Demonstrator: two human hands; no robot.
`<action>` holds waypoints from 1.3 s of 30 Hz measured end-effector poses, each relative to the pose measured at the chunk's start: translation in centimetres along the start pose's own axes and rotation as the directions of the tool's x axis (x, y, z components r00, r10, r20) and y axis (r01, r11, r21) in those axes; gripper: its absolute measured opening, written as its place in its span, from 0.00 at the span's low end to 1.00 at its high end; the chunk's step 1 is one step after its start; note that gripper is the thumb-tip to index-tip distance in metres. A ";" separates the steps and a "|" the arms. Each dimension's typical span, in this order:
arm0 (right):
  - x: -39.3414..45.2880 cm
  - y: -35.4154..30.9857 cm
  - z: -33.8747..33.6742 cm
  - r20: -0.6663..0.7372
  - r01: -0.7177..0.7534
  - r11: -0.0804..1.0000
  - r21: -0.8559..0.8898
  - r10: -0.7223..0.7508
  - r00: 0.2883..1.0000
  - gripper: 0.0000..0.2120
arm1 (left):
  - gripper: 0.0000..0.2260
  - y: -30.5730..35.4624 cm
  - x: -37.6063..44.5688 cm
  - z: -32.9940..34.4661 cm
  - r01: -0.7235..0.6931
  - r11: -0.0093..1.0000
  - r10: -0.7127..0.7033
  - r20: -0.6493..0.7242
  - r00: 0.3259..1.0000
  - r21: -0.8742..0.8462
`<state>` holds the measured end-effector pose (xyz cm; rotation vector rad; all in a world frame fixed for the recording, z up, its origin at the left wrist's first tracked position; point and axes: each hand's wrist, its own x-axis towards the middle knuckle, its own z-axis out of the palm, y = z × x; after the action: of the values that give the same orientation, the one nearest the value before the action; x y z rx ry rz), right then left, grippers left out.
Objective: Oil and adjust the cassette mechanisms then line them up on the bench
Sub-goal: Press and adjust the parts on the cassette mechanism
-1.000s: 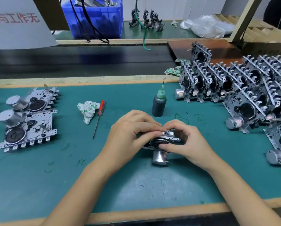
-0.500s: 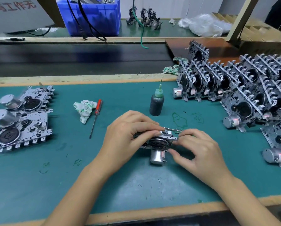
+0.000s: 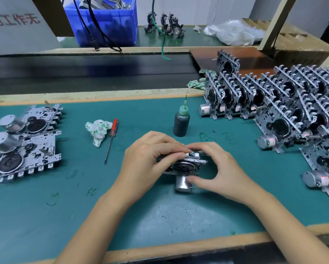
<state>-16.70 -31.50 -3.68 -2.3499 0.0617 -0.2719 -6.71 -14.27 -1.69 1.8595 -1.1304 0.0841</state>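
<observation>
A metal cassette mechanism with a black flywheel and a silver motor underneath sits at mid-bench, held between both hands. My left hand grips its left side with fingers over the top edge. My right hand wraps the right side, thumb on the motor, fingers on the top. A dark oil bottle with a green nozzle stands just behind. Two mechanisms lie flat at the left. Rows of upright mechanisms stand at the right.
A red-handled screwdriver and a crumpled white-green rag lie left of the bottle on the green mat. A blue crate with cables, a black belt and plastic bags are behind. The wooden bench edge runs close to me.
My right hand, which had slid to the mechanism's right end half a second ago, has come back over its top and onto the motor. The left hand keeps its grip.
</observation>
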 end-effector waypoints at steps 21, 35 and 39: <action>0.2 -1.0 1.3 -0.065 -0.042 0.955 0.294 0.064 0.996 0.15 | 0.10 0.0 -0.1 0.1 -0.010 1.000 0.010 -0.009 1.000 0.020; -1.3 1.4 0.6 -0.211 0.152 0.862 -0.483 -0.283 0.936 0.18 | 0.08 0.1 0.0 0.2 -0.011 0.999 0.012 -0.013 1.000 0.035; -1.5 1.3 0.3 -0.211 0.093 0.946 -0.311 -0.164 0.964 0.18 | 0.10 0.2 0.1 0.1 -0.002 0.999 0.002 0.000 1.000 0.032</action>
<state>-18.05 -31.98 -5.05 -2.6152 0.0661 -0.6448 -6.82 -14.45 -1.60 1.8871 -1.1366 0.1039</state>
